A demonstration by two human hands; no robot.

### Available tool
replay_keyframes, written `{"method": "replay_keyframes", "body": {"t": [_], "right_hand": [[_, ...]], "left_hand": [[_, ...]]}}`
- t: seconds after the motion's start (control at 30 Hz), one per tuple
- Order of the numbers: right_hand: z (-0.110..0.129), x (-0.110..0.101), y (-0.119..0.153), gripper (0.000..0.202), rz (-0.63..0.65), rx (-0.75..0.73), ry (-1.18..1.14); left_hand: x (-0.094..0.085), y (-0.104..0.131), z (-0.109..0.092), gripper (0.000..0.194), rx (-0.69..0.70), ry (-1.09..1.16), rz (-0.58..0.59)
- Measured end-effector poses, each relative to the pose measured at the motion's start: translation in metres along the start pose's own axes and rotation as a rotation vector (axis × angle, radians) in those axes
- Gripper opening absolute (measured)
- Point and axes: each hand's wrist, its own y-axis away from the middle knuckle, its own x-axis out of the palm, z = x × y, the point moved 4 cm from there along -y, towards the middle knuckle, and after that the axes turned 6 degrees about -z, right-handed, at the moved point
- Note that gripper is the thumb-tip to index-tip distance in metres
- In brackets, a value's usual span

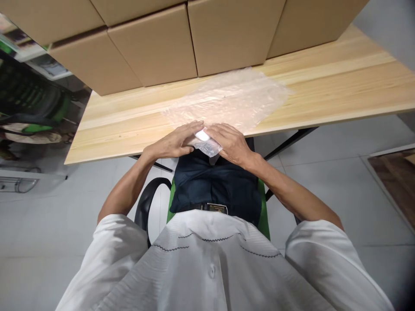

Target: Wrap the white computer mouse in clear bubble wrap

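A small white object [202, 134] lies at the table's front edge between my two hands, partly covered by them. Clear plastic wrap [233, 97] spreads flat over the wood behind it, and a crumpled end of the wrap hangs over the edge toward my lap. My left hand [177, 140] rests at the object's left side, fingers closed around the wrapped piece with the thumb below. From the right, my right hand [230, 142] bends its fingers over the same piece. The fingertips of both hands nearly meet.
Stacked cardboard boxes [155, 47] line the back of the wooden table [324, 86]. At the left are a black and green chair [32, 90] and shelving. Below the front edge are table legs, my lap and the chair I sit on.
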Motion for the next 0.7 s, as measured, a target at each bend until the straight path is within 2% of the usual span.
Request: {"method": "replay_keyframes", "body": {"t": [0.1,0.17,0.3,0.47,0.57,0.7], "right_hand": [[-0.003,-0.001,0.000,0.053,-0.030,0.000,0.005],[-0.005,-0.003,0.003,0.052,-0.035,-0.009,0.007],[0.001,-0.013,0.011,0.056,-0.041,-0.046,0.026],[0.022,-0.020,0.013,0.062,-0.085,-0.063,0.087],[0.028,-0.018,0.008,0.049,-0.140,-0.048,0.127],[0.022,-0.017,0.008,0.025,-0.229,-0.027,0.141]], "left_hand": [[0.004,-0.004,0.000,0.079,0.049,-0.004,-0.080],[0.005,-0.011,0.001,0.074,0.052,0.014,-0.119],[0.006,-0.022,-0.001,0.070,0.054,0.054,-0.141],[0.008,-0.031,-0.008,0.072,0.075,0.072,-0.171],[0.013,-0.035,-0.009,0.073,0.067,0.052,-0.183],[0.020,-0.040,-0.009,0.068,0.087,0.042,-0.210]]}}
